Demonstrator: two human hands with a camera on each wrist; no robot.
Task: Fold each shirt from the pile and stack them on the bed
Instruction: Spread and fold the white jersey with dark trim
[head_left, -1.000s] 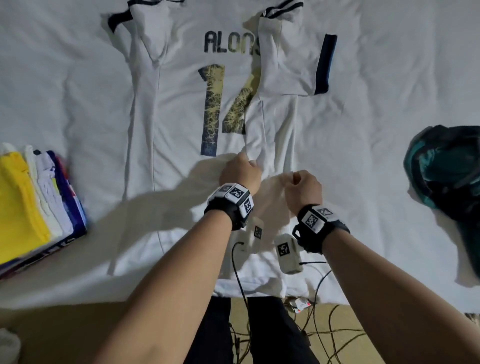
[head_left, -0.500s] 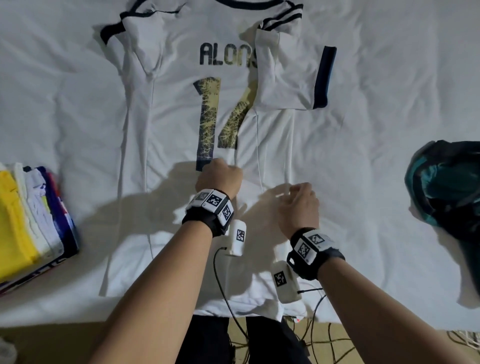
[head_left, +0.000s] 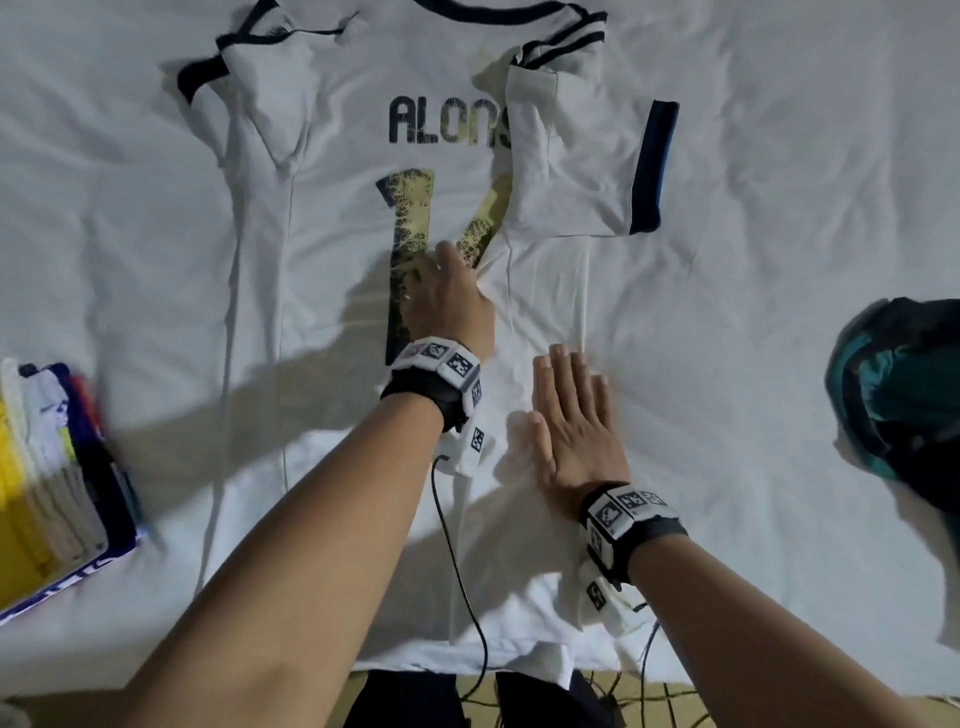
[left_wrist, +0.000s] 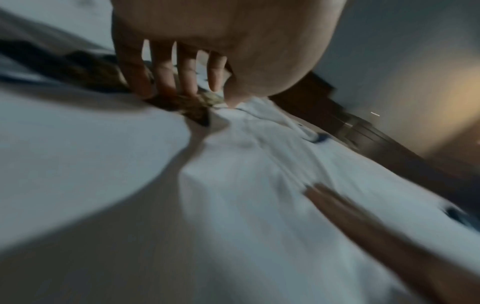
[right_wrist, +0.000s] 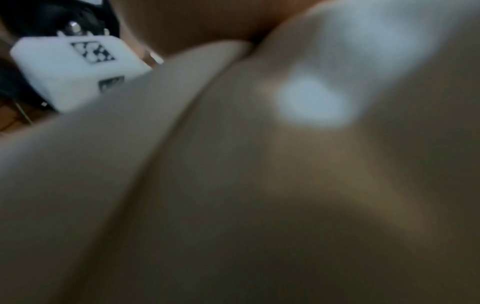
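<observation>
White jersey lies back-up on the bed w/ both sides folded inward, R sleeve flipped back out to the right. Left hand is flat w/ fingers straight, pressing on the printed number at the shirt's middle; right hand is also flat, fingers straight & together, pressing the folded right panel nearer the hem, neither gripping cloth. Folded stack sits at bed's left edge, dark teal pile at right, both apart from the jersey.
</observation>
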